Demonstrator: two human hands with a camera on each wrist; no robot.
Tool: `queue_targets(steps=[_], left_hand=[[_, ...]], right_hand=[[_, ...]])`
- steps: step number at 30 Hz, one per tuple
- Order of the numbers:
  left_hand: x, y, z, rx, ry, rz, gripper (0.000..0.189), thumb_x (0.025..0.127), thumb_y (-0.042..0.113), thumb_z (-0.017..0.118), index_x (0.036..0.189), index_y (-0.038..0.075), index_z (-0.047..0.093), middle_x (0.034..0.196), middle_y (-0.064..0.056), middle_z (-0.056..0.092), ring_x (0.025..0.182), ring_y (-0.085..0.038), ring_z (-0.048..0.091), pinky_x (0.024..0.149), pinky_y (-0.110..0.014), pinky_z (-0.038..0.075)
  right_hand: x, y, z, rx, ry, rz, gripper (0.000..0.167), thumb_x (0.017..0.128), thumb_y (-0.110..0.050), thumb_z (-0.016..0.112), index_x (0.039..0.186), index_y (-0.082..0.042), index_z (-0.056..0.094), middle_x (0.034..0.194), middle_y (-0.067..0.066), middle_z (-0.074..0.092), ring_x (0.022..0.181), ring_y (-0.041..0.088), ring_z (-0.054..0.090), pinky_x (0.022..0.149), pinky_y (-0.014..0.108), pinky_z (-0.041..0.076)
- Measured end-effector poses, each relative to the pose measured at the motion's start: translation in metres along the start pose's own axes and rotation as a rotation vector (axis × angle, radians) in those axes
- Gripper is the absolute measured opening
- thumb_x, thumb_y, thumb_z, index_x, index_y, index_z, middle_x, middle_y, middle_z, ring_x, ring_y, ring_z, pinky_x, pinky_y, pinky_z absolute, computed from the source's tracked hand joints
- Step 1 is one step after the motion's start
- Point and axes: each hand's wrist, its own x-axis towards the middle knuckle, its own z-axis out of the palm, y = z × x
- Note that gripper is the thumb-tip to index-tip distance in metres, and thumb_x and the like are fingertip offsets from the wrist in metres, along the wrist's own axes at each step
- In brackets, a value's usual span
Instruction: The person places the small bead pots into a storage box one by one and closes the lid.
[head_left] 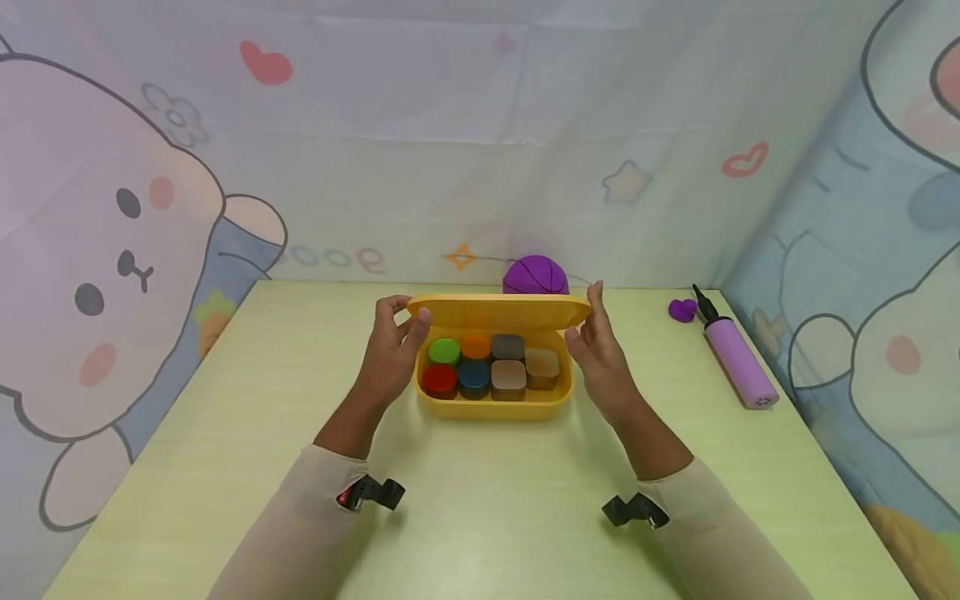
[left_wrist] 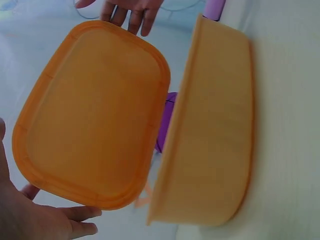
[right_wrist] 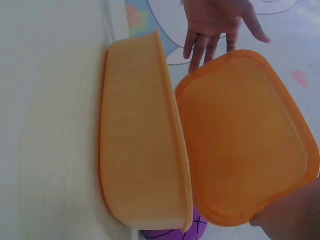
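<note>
Between my two hands a yellow-orange lid (head_left: 498,313) is tilted up over the far side of a yellow plastic box (head_left: 495,410). My left hand (head_left: 392,354) is at the lid's left end, and my right hand (head_left: 603,358) at its right end. In the left wrist view the lid (left_wrist: 95,115) stands apart from the box wall (left_wrist: 205,130). Both hands carry the lid with mostly straight fingers at its edge, thumbs spread. Inside the box are several small pots, including a green one (head_left: 444,352), a red one (head_left: 439,380) and a dark blue one (head_left: 474,379).
Behind the box is a purple ball (head_left: 536,275) with black lines. At the table's right side lie a lilac hand pump (head_left: 741,362) with a black nozzle and a small purple item (head_left: 682,311). A printed cloth (head_left: 450,167) hangs behind the pale table (head_left: 495,508).
</note>
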Motion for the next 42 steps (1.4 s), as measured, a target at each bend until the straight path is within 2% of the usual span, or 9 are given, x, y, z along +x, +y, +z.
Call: queue_targets(steps=[6,11,14,18,21,23,28,32,42], left_hand=[[0.0,-0.016,0.002,0.042,0.043,-0.004,0.051,0.114,0.041,0.058,0.138,0.001,0.037,0.179,-0.019,0.019,0.162,-0.048,0.039,0.132,-0.06,0.036],[0.001,-0.026,-0.002,0.035,0.005,0.046,0.048,0.11,0.029,0.068,0.133,-0.001,0.038,0.179,-0.02,0.018,0.162,-0.046,0.038,0.134,-0.057,0.034],[0.0,-0.031,-0.008,0.012,-0.072,0.046,0.054,0.109,0.023,0.069,0.145,0.002,0.035,0.181,-0.017,0.012,0.165,-0.046,0.034,0.13,-0.061,0.038],[-0.003,-0.039,-0.016,-0.003,-0.189,0.019,0.079,0.109,0.023,0.07,0.171,0.019,0.022,0.186,-0.005,0.003,0.171,-0.04,0.021,0.132,-0.071,0.026],[-0.005,-0.047,-0.02,0.01,-0.244,0.017,0.092,0.107,0.025,0.072,0.176,0.031,0.012,0.187,0.004,0.0,0.173,-0.037,0.015,0.133,-0.075,0.017],[-0.006,-0.05,-0.021,0.035,-0.27,0.032,0.097,0.106,0.024,0.074,0.177,0.032,0.009,0.187,0.004,0.001,0.173,-0.037,0.013,0.133,-0.075,0.016],[-0.008,-0.058,-0.021,0.109,-0.309,0.098,0.104,0.103,0.017,0.078,0.178,0.022,0.007,0.187,-0.007,0.0,0.172,-0.043,0.012,0.135,-0.072,0.014],[-0.01,-0.062,-0.022,0.158,-0.33,0.138,0.107,0.101,0.013,0.08,0.178,0.02,0.007,0.187,-0.01,-0.003,0.172,-0.042,0.009,0.136,-0.07,0.013],[-0.017,-0.074,-0.02,0.221,-0.357,0.12,0.109,0.099,0.021,0.084,0.178,0.022,0.008,0.187,-0.01,-0.005,0.173,-0.041,-0.002,0.134,-0.075,0.012]], right_hand=[[-0.003,0.003,0.006,-0.039,0.069,0.071,0.07,0.119,-0.035,0.043,0.177,-0.017,0.008,0.183,-0.014,-0.016,0.173,0.023,-0.003,0.141,0.048,0.01],[-0.007,0.006,0.006,-0.011,0.112,0.095,0.06,0.118,-0.032,0.048,0.167,-0.003,0.028,0.186,0.001,-0.005,0.173,0.025,0.012,0.137,0.043,0.023],[-0.009,0.01,0.003,-0.038,0.129,0.102,0.056,0.116,-0.029,0.056,0.159,0.001,0.037,0.186,0.006,0.007,0.171,0.026,0.022,0.131,0.036,0.032],[-0.015,0.019,-0.002,-0.045,0.096,0.09,0.054,0.112,-0.017,0.064,0.156,0.006,0.042,0.184,0.011,0.014,0.172,0.026,0.02,0.128,0.029,0.033],[-0.019,0.025,-0.007,-0.046,0.049,0.08,0.057,0.108,-0.007,0.068,0.157,0.008,0.044,0.184,0.011,0.015,0.172,0.025,0.014,0.128,0.023,0.029],[-0.021,0.028,-0.01,-0.06,0.024,0.081,0.061,0.105,-0.002,0.071,0.159,0.009,0.044,0.183,0.011,0.015,0.172,0.026,0.013,0.127,0.021,0.029],[-0.024,0.032,-0.012,-0.087,-0.003,0.112,0.074,0.098,0.002,0.078,0.162,0.007,0.042,0.184,0.008,0.014,0.172,0.027,0.016,0.124,0.015,0.033],[-0.026,0.036,-0.009,-0.099,-0.002,0.135,0.076,0.094,0.002,0.082,0.16,0.007,0.045,0.184,0.01,0.016,0.171,0.028,0.018,0.122,0.014,0.035],[-0.031,0.047,-0.006,-0.1,0.012,0.193,0.079,0.088,0.008,0.085,0.158,0.005,0.049,0.184,0.009,0.019,0.171,0.029,0.019,0.124,0.018,0.034]])
